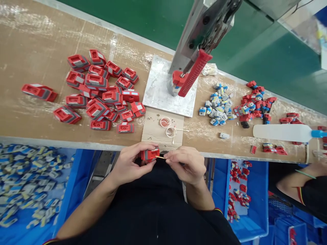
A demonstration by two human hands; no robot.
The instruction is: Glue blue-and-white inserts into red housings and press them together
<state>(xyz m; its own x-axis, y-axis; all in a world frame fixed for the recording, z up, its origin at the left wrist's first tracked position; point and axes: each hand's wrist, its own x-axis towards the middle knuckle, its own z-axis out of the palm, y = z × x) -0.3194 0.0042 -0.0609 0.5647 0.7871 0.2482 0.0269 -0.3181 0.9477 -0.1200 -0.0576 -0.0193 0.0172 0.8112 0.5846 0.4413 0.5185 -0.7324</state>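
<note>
My left hand (134,161) is closed around a red and grey plastic toy part (146,154), held above the front edge of the bench. Pinched between the fingers of my right hand (187,164) is a thin cotton swab (160,157), whose far end meets the red part; the tip itself is too small to make out. Just beyond my hands, two small round cups (165,122) sit on a piece of cardboard (150,132), with other swabs lying by them. Many similar red parts (96,81) are heaped to the left.
A press with a red handle (195,73) stands on a metal plate (158,85). To the right are small grey-blue pieces (217,105), red pieces (251,102) and a white bottle (282,132). Blue bins (79,177) flank me below the bench. A co-worker's arm (293,180) is at far right.
</note>
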